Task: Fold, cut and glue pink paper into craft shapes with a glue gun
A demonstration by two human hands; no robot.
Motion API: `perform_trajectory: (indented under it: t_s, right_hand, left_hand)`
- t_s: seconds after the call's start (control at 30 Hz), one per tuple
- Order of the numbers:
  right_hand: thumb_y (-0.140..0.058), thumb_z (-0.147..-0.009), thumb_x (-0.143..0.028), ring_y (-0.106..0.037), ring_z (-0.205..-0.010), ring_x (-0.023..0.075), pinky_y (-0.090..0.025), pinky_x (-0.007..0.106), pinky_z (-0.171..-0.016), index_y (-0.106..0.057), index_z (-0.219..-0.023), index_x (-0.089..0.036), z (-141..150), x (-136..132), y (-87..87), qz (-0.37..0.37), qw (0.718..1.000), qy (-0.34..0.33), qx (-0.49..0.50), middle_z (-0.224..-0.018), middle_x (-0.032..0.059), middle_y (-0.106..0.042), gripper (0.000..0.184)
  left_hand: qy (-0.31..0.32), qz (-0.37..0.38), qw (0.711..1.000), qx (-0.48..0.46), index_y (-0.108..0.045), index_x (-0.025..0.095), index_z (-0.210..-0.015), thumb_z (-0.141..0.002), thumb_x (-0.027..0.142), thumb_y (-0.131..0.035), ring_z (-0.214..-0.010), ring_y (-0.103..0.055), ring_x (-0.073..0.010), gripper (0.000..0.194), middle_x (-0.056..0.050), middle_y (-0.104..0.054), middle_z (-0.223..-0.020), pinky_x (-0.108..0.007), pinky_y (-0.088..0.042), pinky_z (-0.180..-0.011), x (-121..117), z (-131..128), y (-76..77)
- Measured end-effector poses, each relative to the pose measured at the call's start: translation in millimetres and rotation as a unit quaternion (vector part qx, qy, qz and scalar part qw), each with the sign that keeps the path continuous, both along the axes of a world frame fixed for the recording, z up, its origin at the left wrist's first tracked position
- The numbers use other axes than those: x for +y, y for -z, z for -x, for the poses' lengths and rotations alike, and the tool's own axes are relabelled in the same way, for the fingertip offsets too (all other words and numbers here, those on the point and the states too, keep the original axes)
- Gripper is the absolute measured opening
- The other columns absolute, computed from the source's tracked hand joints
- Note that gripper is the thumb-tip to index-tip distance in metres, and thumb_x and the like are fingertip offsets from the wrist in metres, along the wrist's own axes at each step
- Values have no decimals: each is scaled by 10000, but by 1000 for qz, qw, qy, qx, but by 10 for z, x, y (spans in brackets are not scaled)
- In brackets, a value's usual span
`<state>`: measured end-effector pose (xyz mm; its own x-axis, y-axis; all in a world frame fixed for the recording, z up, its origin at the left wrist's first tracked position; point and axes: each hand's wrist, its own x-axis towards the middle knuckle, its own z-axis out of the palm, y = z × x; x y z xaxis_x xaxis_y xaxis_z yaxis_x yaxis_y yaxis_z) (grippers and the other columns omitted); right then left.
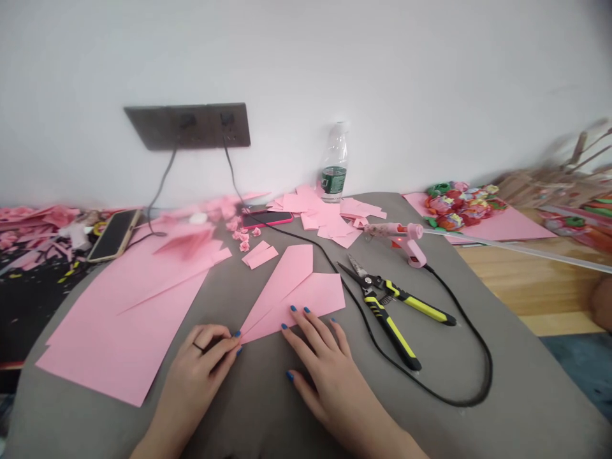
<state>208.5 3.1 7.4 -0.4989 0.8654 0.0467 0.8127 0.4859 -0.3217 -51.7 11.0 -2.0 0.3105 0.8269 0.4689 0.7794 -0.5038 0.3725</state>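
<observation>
A sheet of pink paper folded into a pointed shape [291, 296] lies on a grey padded surface [507, 382], its tip towards my left hand [201, 363]. Thumb and fingers of that hand pinch the tip. My right hand [320, 360] rests flat on the fold, with blue-painted nails spread on the paper. Loose pink sheets [124, 325] lie to the left of my left hand. Nearer my right hand, about a hand's width away, are yellow-and-black handled wire cutters [387, 312], lying open.
A pink hot glue gun [401, 239] with a glue stick and black cord [459, 376] lies beyond the cutters. Pink paper scraps [325, 213], a phone [266, 218], a bottle [335, 162] and paper flowers [459, 207] stand along the wall. Wall sockets [189, 126] hold cables.
</observation>
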Motion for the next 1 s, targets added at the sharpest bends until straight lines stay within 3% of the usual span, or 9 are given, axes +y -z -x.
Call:
perform_trajectory:
  t_s: [0.17,0.23,0.33,0.4,0.5,0.7,0.8,0.87,1.0]
  right_hand:
    - [-573,-868,-168,-469,-1404,373,-457,611,-1058,-549,-1445,-242,27,-118,37,-39,999,13,12,-1613,119,-415,582]
    - [-588,-883,-226,-507,-1362,380,-480,591,-1027,-557,-1436,-241,32,-180,60,-57,998,14,17,-1586,134,-455,554]
    - [-622,-883,-300,-561,-1280,399,-518,558,-951,-578,-1415,-239,24,-269,94,-82,996,24,23,-1535,162,-514,538]
    - [-640,-878,-319,-585,-1230,406,-528,547,-913,-587,-1405,-232,3,-315,107,-87,995,28,26,-1504,180,-540,537]
    - [-642,-886,-299,-596,-1198,387,-533,529,-907,-585,-1402,-231,-46,-334,84,-75,996,24,40,-1488,183,-548,523]
    - [-591,-894,-150,-631,-1097,317,-554,472,-886,-621,-1313,-200,-115,-151,-98,-20,992,39,121,-1305,159,-650,423]
    - [-565,-892,-109,-647,-1041,277,-561,414,-868,-629,-1258,-205,-143,-20,-162,10,983,42,181,-1184,125,-681,384]
    - [-532,-892,-87,-663,-956,238,-559,353,-817,-649,-1117,-217,-171,43,-181,11,972,51,229,-1057,89,-694,285]
    - [-480,-924,-72,-607,-686,163,-489,255,-612,-547,-864,-233,-250,85,-214,-77,948,81,298,-765,11,-613,184]
  left_hand:
    - [-68,96,992,-56,-648,245,-841,-946,293,-587,-863,-633,-209,130,-25,-672,-904,-314,-518,-751,26,-24,-41]
    - [-109,141,980,-83,-641,256,-925,-897,331,-622,-840,-652,-223,82,-14,-704,-872,-327,-532,-727,55,-70,-60]
    - [-137,183,968,-108,-632,264,-1095,-836,357,-667,-830,-663,-242,277,1,-739,-841,-347,-545,-722,124,-141,-87]
    - [-124,199,967,-102,-662,267,-1076,-817,343,-672,-801,-653,-243,270,4,-742,-813,-349,-539,-711,180,-182,-106]
    - [-72,214,972,-72,-712,268,-888,-829,288,-622,-749,-634,-229,109,-2,-714,-763,-331,-507,-669,252,-252,-144]
    - [-20,153,987,-39,-593,226,-760,-863,171,-514,-708,-600,-193,141,-7,-630,-763,-300,-475,-632,270,-399,-176]
    - [26,116,992,-45,-579,220,-811,-909,113,-478,-748,-616,-173,176,-17,-626,-836,-281,-507,-674,230,-400,-133]
    - [53,81,994,-44,-613,225,-904,-958,101,-463,-815,-637,-172,202,-29,-644,-906,-282,-526,-740,196,-368,-91]
    - [86,33,996,-20,-642,238,-1067,-999,61,-454,-891,-637,-164,267,-42,-665,-998,-282,-528,-810,139,-280,-36]
